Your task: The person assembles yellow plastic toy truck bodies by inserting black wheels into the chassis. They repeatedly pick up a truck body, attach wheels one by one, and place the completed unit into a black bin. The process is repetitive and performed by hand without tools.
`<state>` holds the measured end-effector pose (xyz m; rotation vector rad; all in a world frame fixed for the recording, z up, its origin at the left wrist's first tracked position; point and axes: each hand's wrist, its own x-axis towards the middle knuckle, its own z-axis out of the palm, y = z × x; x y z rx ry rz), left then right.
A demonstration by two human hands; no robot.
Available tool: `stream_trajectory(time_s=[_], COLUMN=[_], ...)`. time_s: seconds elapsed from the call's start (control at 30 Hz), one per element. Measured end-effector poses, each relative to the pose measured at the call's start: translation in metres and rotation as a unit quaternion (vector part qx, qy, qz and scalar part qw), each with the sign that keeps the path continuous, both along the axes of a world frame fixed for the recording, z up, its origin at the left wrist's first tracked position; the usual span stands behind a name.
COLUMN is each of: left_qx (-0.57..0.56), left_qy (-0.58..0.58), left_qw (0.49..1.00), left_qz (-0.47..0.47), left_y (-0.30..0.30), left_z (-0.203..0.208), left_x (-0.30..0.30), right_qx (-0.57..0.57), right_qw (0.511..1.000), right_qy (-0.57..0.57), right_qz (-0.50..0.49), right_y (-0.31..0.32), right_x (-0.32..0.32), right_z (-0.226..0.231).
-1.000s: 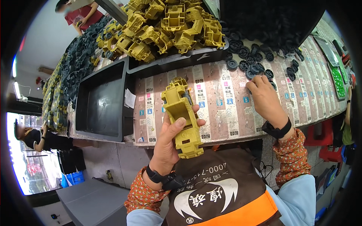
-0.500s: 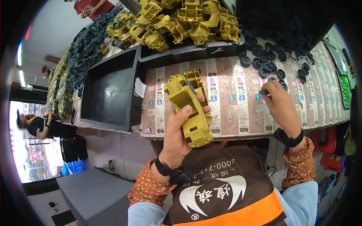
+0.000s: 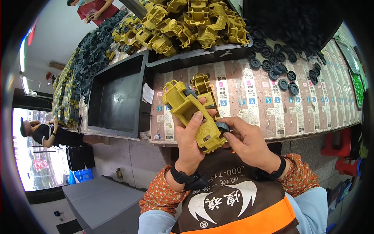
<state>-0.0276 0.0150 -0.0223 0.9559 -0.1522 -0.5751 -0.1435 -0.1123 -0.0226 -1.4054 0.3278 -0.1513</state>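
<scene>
My left hand (image 3: 191, 136) is wrapped round a yellow toy truck body (image 3: 206, 134), held tilted above the table's front edge. A dark wheel (image 3: 189, 93) shows at the side of its far end. Between thumb and fingers, my right hand (image 3: 249, 142) pinches a black toy wheel (image 3: 222, 127) against the right side of the body's near end. A second yellow truck body (image 3: 202, 84) shows just behind the first, beyond my left fingertips. Whether it lies on the table or is also in my left hand, I cannot tell.
Loose black wheels (image 3: 283, 84) lie at the right back. A black bin (image 3: 187, 58) heaped with yellow bodies stands at the back, beside another black bin (image 3: 117, 97) on the left. Dark parts (image 3: 91, 50) are piled farther left. Two other people work beyond.
My right hand has come left from the loose wheels, bringing a black wheel to the yellow truck body. My left hand still grips that body, now slightly turned.
</scene>
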Motion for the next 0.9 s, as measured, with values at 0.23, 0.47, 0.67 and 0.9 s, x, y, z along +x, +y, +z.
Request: stream_trajectory(time_s=[0.23, 0.47, 0.67, 0.9], left_qx=[0.015, 0.008, 0.014, 0.013], left_qy=[-0.085, -0.117, -0.087, 0.164], left_qw=[0.995, 0.992, 0.996, 0.971], left_qz=[0.043, 0.05, 0.021, -0.174], left_y=[-0.001, -0.001, 0.002, 0.029], left_z=[-0.005, 0.001, 0.013, 0.08], left_x=[-0.003, -0.002, 0.009, 0.124], right_qx=[-0.156, -0.182, -0.072, -0.095], right_qw=[0.987, 0.978, 0.991, 0.995], right_qy=[-0.045, -0.098, -0.034, -0.034], right_qz=[0.001, 0.043, 0.109, 0.02], right_y=[0.005, 0.004, -0.001, -0.045], right_x=[-0.008, -0.01, 0.001, 0.003], right_z=[-0.004, -0.005, 0.016, 0.026])
